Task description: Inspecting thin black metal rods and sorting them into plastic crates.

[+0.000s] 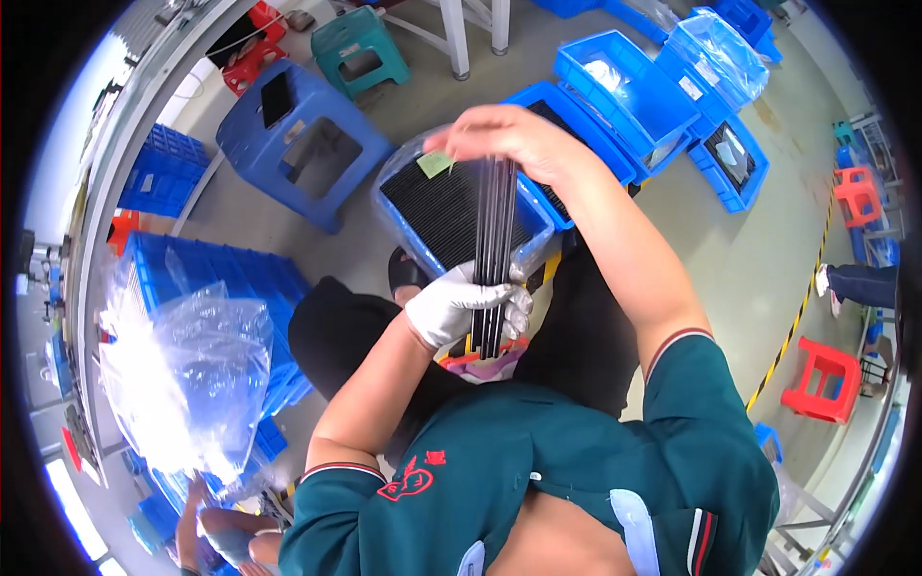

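My left hand, in a white glove, grips the lower part of a bundle of thin black strips held upright. My bare right hand lies flat over the top ends of the strips. Behind the bundle stands a blue bin lined with clear plastic and filled with rows of the same black strips; a small green tag lies on them. Below my hands a colourful cloth rests on my dark-trousered lap.
A blue stool and a teal stool stand to the left. Stacked blue bins lie at the upper right. A clear plastic bag covers blue crates at the left. A red stool is at the right; another person's hand is at the lower left.
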`<move>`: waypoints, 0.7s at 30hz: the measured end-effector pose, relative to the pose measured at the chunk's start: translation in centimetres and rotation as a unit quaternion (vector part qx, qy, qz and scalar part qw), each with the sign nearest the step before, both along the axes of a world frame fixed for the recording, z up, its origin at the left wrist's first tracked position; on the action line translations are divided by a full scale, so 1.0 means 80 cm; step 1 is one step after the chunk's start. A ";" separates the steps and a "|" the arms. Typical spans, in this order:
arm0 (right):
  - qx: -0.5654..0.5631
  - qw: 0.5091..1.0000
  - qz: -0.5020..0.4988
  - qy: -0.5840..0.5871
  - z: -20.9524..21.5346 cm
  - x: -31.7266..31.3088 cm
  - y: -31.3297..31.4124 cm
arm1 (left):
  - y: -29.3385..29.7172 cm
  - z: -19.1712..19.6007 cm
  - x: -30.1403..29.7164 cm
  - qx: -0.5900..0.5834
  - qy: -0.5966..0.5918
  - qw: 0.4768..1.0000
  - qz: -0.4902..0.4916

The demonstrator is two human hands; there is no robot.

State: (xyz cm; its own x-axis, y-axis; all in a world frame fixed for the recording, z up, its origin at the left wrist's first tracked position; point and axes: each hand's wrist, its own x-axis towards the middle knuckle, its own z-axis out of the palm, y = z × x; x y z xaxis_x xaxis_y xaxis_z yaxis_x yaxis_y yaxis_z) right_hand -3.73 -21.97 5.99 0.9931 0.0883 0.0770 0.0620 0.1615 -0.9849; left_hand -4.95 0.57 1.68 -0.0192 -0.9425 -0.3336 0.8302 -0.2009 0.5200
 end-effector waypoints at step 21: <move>0.244 0.922 -0.299 0.037 -0.013 -0.004 0.000 | -0.059 0.005 0.095 -0.102 0.150 0.972 0.150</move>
State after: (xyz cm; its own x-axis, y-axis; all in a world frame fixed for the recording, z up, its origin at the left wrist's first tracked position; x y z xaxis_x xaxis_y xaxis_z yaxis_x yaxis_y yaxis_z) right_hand -4.03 -21.95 4.91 0.8570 -0.5039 -0.1080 0.2188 0.5456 -0.8090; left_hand 2.69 -4.12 2.12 0.1983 -0.9669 -0.1604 0.9562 0.1550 0.2483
